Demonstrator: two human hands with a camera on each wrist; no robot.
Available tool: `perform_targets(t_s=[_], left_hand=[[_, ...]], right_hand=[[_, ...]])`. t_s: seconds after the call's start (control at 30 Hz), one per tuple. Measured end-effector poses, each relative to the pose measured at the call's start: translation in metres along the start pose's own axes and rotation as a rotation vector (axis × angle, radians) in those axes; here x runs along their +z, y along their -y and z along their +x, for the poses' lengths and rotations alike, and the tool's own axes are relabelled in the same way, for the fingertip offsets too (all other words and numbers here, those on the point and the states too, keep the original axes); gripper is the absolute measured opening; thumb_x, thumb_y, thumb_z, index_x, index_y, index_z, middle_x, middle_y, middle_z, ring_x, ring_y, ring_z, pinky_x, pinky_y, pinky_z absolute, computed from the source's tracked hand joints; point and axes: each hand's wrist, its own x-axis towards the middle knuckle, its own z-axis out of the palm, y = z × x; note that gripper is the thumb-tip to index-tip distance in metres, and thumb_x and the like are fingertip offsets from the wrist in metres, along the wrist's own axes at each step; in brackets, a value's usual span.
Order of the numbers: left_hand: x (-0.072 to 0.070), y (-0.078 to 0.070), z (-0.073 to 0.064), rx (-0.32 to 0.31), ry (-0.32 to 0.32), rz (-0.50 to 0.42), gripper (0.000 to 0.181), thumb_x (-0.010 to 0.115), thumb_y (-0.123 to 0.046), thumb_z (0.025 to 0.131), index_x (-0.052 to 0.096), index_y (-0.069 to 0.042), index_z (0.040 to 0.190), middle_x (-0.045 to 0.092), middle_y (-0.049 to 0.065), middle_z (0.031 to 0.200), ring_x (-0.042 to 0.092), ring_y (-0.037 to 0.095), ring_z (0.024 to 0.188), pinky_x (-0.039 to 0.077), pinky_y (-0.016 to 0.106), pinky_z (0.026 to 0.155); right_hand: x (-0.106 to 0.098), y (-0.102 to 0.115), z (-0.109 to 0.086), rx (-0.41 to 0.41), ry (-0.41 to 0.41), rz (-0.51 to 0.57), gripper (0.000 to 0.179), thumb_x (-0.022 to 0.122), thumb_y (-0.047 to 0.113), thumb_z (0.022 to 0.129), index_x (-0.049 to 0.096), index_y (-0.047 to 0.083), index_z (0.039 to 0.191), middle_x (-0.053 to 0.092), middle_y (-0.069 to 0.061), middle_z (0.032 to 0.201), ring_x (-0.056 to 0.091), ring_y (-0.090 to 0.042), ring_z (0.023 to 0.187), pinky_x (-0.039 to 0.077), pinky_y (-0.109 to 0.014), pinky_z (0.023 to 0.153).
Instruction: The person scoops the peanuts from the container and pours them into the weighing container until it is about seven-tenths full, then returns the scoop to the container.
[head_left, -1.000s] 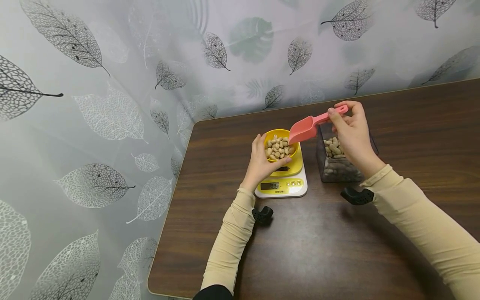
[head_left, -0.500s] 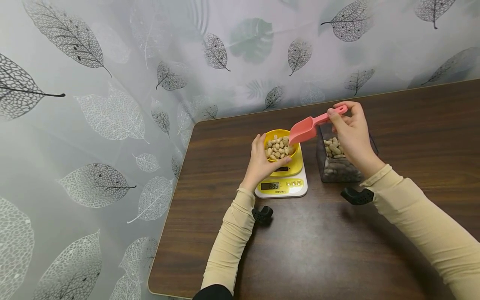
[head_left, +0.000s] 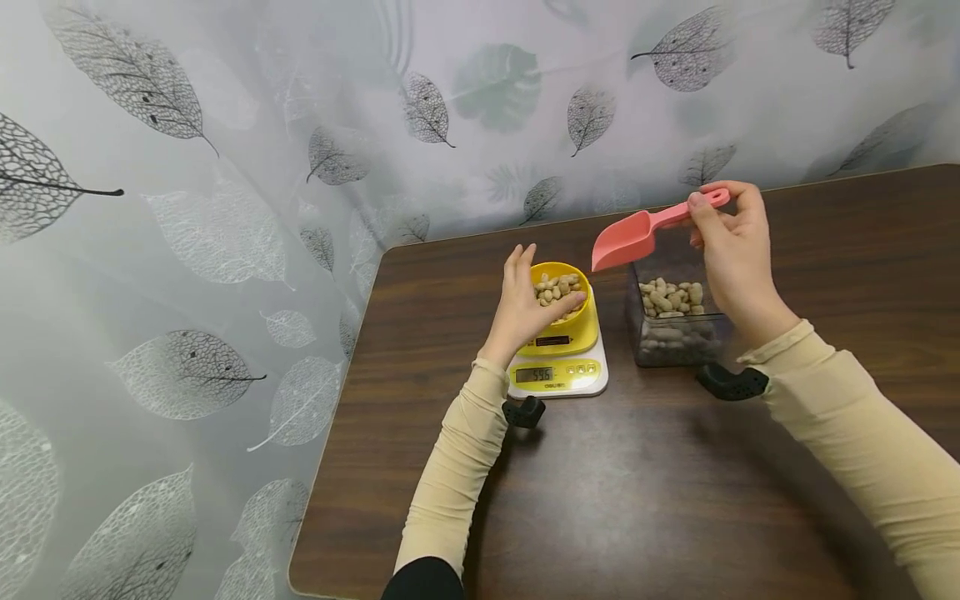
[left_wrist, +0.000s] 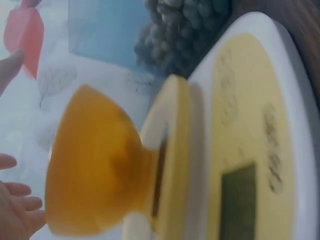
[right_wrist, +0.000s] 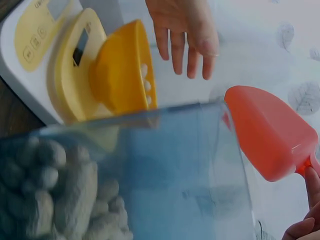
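Note:
My right hand (head_left: pixel 738 250) pinches a pink scoop (head_left: pixel 626 240) by its handle. The scoop hangs tilted, its tip pointing down and left, between the yellow bowl and the clear bin. That bowl (right_wrist: pixel 117 75) holds peanuts (head_left: pixel 555 286) and stands on a white and yellow kitchen scale (head_left: pixel 592 377) with lit digits. Around the bowl's left side my left hand (head_left: pixel 521 307) is spread, fingers extended. In the right wrist view these fingers hang apart from the rim.
Right of the scale stands a clear plastic bin (head_left: pixel 637 329) with unshelled peanuts (head_left: pixel 671 298) inside, under my right hand. A leaf-print curtain (head_left: pixel 495 92) runs behind and to the left of the brown wooden table (head_left: pixel 600 500).
My right hand and the scoop have moved up and right, away from the bowl. My left hand has come off the bowl's rim. The digits on the scale have changed.

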Motion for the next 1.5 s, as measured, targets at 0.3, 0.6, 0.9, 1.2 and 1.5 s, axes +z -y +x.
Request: perform_targets(t_s=[0.3,0.6,0.9,1.2,1.5], left_hand=[[0.022,-0.034,0.01,0.067,0.089,-0.022,0.102,0.069,-0.059,0.073,0.007,-0.031,0.15,0.0,-0.008,0.157,0.02,0.019,0.143,0.029,0.05,0.112],[0.053,-0.051,0.007,0.111,0.195,-0.053,0.102,0.069,-0.054,0.076,0.003,-0.032,0.149,-0.001,-0.008,0.157,0.017,0.018,0.145,0.033,0.048,0.11],[0.064,-0.052,0.004,0.099,0.22,-0.053,0.1,0.07,-0.053,0.075,0.009,-0.028,0.15,0.006,-0.007,0.157,0.016,0.014,0.145,0.033,0.044,0.111],[0.069,-0.047,0.005,0.116,0.239,-0.063,0.094,0.069,-0.053,0.076,0.017,-0.024,0.149,0.014,-0.005,0.156,0.027,0.013,0.14,0.04,0.033,0.107],[0.071,-0.044,0.004,0.131,0.246,-0.152,0.093,0.072,-0.045,0.077,0.019,-0.019,0.149,0.018,0.0,0.155,0.031,0.01,0.137,0.039,0.017,0.103]], right_hand=[[-0.025,0.007,0.0,0.012,-0.09,0.105,0.026,0.056,0.023,0.091,0.043,0.012,0.11,0.051,-0.002,0.084,0.038,-0.011,0.062,0.035,-0.016,0.06],[-0.048,-0.006,-0.008,0.054,-0.166,-0.005,0.023,0.052,0.028,0.092,0.045,0.015,0.109,0.052,0.001,0.082,0.041,-0.009,0.06,0.037,-0.015,0.061],[-0.052,-0.024,-0.015,0.122,-0.142,-0.37,0.019,0.049,0.033,0.095,0.046,0.025,0.111,0.05,0.01,0.081,0.044,-0.006,0.068,0.037,-0.015,0.061],[-0.051,-0.029,-0.018,0.123,-0.11,-0.65,0.043,0.045,0.04,0.095,0.049,0.011,0.127,0.045,0.013,0.075,0.035,-0.007,0.062,0.028,-0.021,0.05],[-0.049,-0.032,-0.023,0.014,-0.082,-0.787,0.044,0.048,0.041,0.095,0.055,0.007,0.122,0.038,0.01,0.07,0.032,-0.006,0.06,0.025,-0.021,0.05]])
